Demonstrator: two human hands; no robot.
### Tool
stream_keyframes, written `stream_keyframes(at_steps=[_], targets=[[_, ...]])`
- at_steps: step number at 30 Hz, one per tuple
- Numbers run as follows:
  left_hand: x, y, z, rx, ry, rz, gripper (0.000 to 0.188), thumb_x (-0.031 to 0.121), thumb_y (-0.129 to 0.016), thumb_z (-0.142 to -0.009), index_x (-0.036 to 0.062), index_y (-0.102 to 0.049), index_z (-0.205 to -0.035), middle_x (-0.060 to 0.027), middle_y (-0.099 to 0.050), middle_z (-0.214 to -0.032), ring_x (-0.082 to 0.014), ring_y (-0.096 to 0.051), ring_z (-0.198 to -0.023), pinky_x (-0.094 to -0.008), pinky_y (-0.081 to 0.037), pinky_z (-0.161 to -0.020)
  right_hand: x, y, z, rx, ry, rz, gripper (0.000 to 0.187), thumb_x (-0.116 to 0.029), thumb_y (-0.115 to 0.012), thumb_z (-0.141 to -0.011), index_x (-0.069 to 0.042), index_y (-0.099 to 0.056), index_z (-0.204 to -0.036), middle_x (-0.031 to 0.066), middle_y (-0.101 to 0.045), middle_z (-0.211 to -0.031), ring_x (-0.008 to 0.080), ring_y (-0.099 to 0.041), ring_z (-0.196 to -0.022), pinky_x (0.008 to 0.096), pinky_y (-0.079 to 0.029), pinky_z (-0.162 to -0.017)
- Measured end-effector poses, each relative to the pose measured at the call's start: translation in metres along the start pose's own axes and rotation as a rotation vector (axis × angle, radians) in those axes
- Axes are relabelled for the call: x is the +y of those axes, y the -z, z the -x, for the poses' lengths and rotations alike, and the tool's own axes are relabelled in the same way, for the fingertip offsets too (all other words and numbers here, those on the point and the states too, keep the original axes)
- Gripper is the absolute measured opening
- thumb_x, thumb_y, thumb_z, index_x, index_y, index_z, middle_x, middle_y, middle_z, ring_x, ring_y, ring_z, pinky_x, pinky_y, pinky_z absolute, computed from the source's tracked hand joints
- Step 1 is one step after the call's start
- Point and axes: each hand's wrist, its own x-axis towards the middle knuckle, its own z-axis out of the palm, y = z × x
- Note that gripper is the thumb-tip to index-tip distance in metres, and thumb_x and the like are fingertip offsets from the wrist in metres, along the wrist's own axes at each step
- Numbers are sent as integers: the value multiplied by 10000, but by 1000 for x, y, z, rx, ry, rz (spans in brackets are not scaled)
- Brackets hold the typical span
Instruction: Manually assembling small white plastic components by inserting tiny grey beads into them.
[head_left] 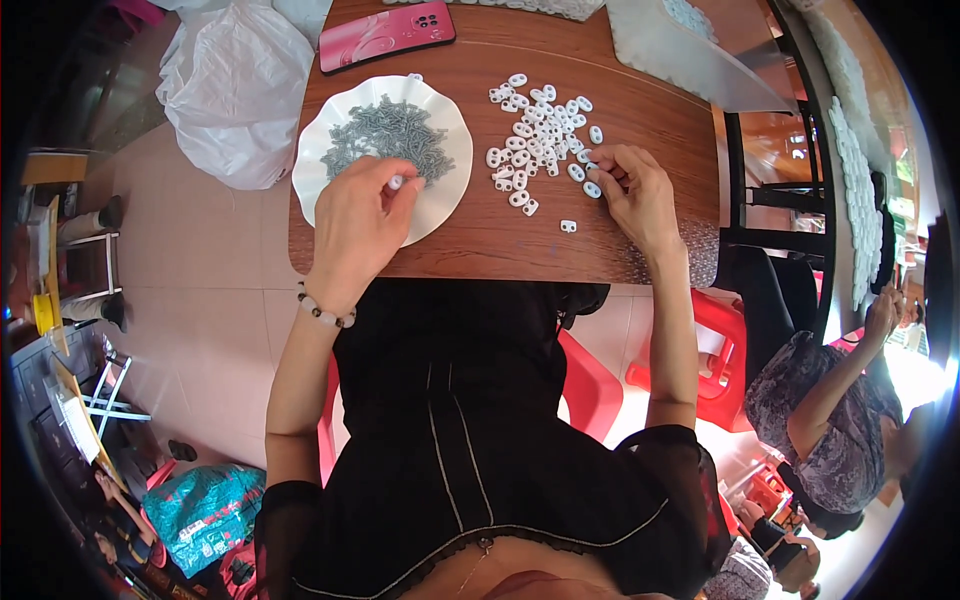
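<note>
Over the near part of a white scalloped plate (pixel 447 200), my left hand (pixel 358 220) is closed in a pinch. A small white piece (pixel 395 182) pokes out between its thumb and forefinger; its exact kind is hard to make out. Heaped on the plate are many small grey tube-like pieces (pixel 385 130). To the right, small white plastic pieces with two holes (pixel 545 135) lie in a loose pile on the brown table (pixel 450 262). At that pile's right edge, my right hand (pixel 638 195) has its thumb and fingertips closed on one white two-holed piece.
A pink phone (pixel 388 35) lies at the table's far left, with a whitish translucent tray (pixel 690 65) at the far right. One white piece (pixel 568 226) sits apart near the front. A white plastic bag (pixel 235 90) stands left of the table. Another person (pixel 840 430) sits at right.
</note>
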Motion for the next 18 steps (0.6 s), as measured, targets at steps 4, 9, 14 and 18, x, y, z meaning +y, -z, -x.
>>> stream_keyframes(at_steps=[4,9,14,18], targets=[[-8,-8,-6,-59,-75,-219,116,139,-675,-818,47,-697,-884,-107,-604,-754,-243,-591,-620,-362,-453,-583,3,-2,3,4,-29,-13,143,-31,-685,-814,-20,-654,-953,88,-598,-825,168,-572,-698,281,-478,-639],[-9,-9,-9,-75,-85,-268,112,129,-673,-825,38,-700,-885,-103,-611,-763,-215,-586,-601,-341,-443,-562,3,-6,5,56,11,67,84,-41,-658,-842,-6,-626,-911,91,-595,-818,174,-574,-699,280,-475,-629],[-14,-10,-11,-16,-21,-54,101,134,-663,-835,42,-694,-864,-112,-625,-752,-223,-583,-604,-345,-448,-574,-8,-3,6,156,-46,-88,68,-48,-631,-881,-17,-627,-941,70,-607,-802,127,-555,-658,255,-461,-606],[-23,-7,-12,53,-17,66,149,146,-642,-891,1,-674,-892,-78,-656,-780,-114,-533,-586,-275,-426,-540,-15,-12,7,205,-20,-191,134,-24,-610,-890,-26,-650,-1018,53,-634,-844,83,-552,-698,230,-457,-610]])
